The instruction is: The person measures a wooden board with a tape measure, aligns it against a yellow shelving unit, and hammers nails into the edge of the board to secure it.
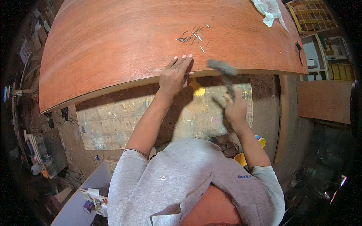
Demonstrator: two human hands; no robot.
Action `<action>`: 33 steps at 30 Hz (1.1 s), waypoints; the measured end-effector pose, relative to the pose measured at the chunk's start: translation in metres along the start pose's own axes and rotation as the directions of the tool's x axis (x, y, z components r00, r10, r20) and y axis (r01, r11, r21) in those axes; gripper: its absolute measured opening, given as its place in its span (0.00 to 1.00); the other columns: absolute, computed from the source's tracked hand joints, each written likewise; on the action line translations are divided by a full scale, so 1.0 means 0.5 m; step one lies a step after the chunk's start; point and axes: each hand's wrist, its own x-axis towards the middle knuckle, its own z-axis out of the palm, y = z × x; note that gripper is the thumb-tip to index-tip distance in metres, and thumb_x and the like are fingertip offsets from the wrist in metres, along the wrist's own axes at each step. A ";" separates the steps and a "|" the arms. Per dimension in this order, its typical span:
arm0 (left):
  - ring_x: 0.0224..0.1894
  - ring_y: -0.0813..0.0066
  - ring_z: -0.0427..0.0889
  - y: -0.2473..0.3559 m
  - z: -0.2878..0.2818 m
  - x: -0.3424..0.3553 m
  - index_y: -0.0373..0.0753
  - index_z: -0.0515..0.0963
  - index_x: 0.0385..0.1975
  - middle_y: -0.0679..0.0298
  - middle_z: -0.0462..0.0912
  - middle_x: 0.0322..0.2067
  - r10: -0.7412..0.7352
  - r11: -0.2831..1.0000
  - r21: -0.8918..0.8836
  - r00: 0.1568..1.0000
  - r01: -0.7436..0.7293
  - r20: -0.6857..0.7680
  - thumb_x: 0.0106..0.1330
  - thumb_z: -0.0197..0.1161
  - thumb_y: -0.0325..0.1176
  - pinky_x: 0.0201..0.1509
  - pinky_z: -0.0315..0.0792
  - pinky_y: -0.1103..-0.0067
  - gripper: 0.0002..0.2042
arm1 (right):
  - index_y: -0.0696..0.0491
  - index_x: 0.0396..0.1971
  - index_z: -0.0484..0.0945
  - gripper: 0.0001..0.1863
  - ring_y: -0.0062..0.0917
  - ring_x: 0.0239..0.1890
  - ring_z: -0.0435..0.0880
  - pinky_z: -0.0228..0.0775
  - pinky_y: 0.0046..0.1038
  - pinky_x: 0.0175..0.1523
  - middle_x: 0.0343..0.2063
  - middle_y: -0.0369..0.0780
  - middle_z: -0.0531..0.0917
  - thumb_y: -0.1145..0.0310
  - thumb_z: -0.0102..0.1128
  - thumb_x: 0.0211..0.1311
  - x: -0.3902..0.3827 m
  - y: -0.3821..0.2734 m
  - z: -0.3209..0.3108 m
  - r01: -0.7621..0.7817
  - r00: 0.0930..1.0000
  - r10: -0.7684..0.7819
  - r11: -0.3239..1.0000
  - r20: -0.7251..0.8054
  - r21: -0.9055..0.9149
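Note:
My left hand (175, 75) lies on the front edge of the large reddish wood panel (94, 45), fingers stretched over the top and thumb at the edge; whether anything is under them is hidden. My right hand (235, 107) grips a hammer (222, 67), its blurred head raised near that edge, just right of my left hand. Several loose nails (188, 37) lie scattered on the panel beyond my left fingertips.
A paint-stained board (102, 124) lies below the panel. A whitish cloth or plastic (269, 15) and a small dark red-tipped item (299, 51) are on the panel's right. Shelving (320, 60) stands right. Cluttered boards (51, 158) and a grey-topped surface (71, 203) are left.

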 end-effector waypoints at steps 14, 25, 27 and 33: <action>0.61 0.61 0.89 -0.007 0.008 -0.009 0.41 0.80 0.66 0.58 0.89 0.59 0.016 1.000 -0.008 1.000 -0.016 -0.008 0.68 0.75 0.43 0.70 0.80 0.63 0.28 | 0.52 0.50 0.76 0.26 0.62 0.41 0.88 0.77 0.62 0.46 0.33 0.58 0.88 0.41 0.56 0.79 0.025 -0.070 -0.022 -0.145 0.966 0.194 0.953 0.172 -0.264; 0.52 0.60 0.89 0.038 0.028 0.048 0.47 0.89 0.44 0.65 0.92 0.50 0.134 0.990 -0.045 0.991 -0.133 0.015 0.66 0.76 0.43 0.61 0.80 0.61 0.11 | 0.55 0.58 0.81 0.26 0.63 0.46 0.86 0.76 0.58 0.50 0.38 0.60 0.87 0.46 0.58 0.80 -0.148 0.027 -0.023 -0.289 0.953 0.290 0.957 -0.090 0.032; 0.50 0.58 0.88 0.058 0.042 0.069 0.46 0.89 0.42 0.64 0.91 0.48 0.115 0.993 -0.050 0.987 -0.110 0.112 0.67 0.75 0.40 0.57 0.80 0.60 0.09 | 0.56 0.61 0.81 0.27 0.63 0.46 0.85 0.75 0.57 0.50 0.39 0.61 0.87 0.47 0.58 0.80 -0.188 0.048 -0.041 -0.379 0.921 0.384 0.923 -0.070 0.068; 0.53 0.52 0.87 0.003 0.051 0.162 0.45 0.90 0.41 0.57 0.90 0.51 -0.183 0.983 -0.002 0.977 0.184 0.111 0.68 0.70 0.32 0.56 0.82 0.62 0.06 | 0.58 0.53 0.83 0.24 0.64 0.46 0.85 0.75 0.54 0.50 0.39 0.61 0.87 0.50 0.57 0.81 -0.261 0.151 -0.055 -0.393 0.901 0.419 0.899 -0.114 0.193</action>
